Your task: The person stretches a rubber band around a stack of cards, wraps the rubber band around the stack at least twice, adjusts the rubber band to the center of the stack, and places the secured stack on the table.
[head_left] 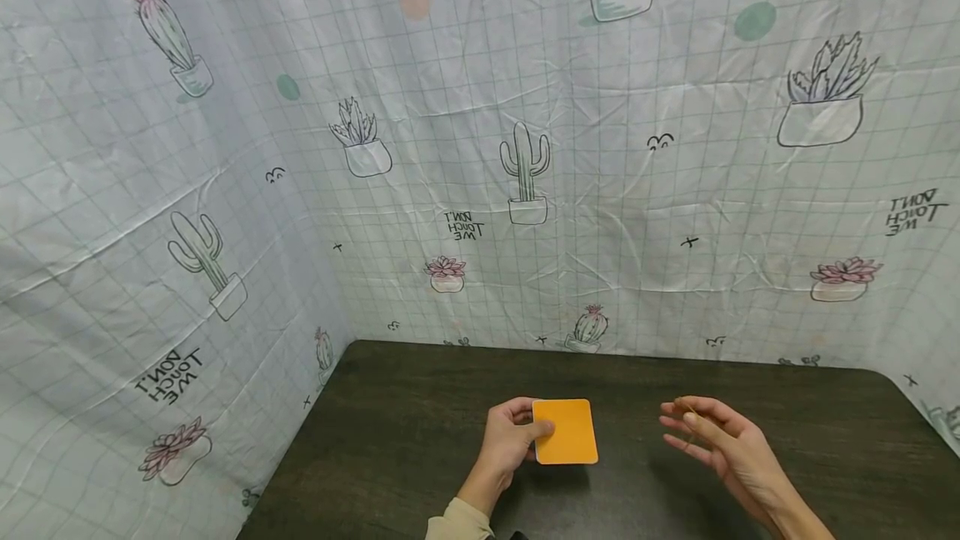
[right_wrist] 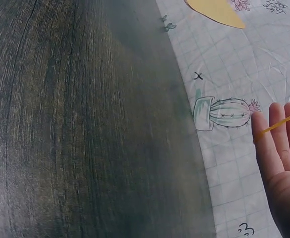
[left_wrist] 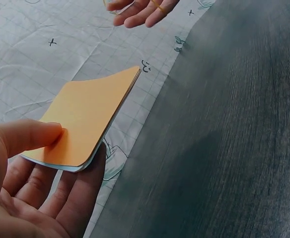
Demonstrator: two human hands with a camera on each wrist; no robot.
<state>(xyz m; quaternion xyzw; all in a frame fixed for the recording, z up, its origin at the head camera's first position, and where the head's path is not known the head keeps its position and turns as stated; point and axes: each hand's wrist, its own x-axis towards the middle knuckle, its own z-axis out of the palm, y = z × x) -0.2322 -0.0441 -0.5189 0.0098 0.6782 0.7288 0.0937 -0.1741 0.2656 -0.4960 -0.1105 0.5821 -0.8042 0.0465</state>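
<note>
My left hand (head_left: pixel 506 444) holds a thin stack of square orange cards (head_left: pixel 570 433) with rounded corners, raised over the table. In the left wrist view the thumb presses on the orange top face, and the fingers lie beneath the stack; layered edges and a pale underside show. Off to the right, my right hand (head_left: pixel 738 448) is raised with a thin yellow rubber band (right_wrist: pixel 281 124) looped across its fingers. The head view shows the thumb close to the index finger at the band. A gap separates this hand from the cards.
Both hands are above a dark wood-grain table (head_left: pixel 405 415). A white cloth (head_left: pixel 450 140) printed with cacti and grid lines hangs behind the table and along its sides. The table's back edge meets the cloth.
</note>
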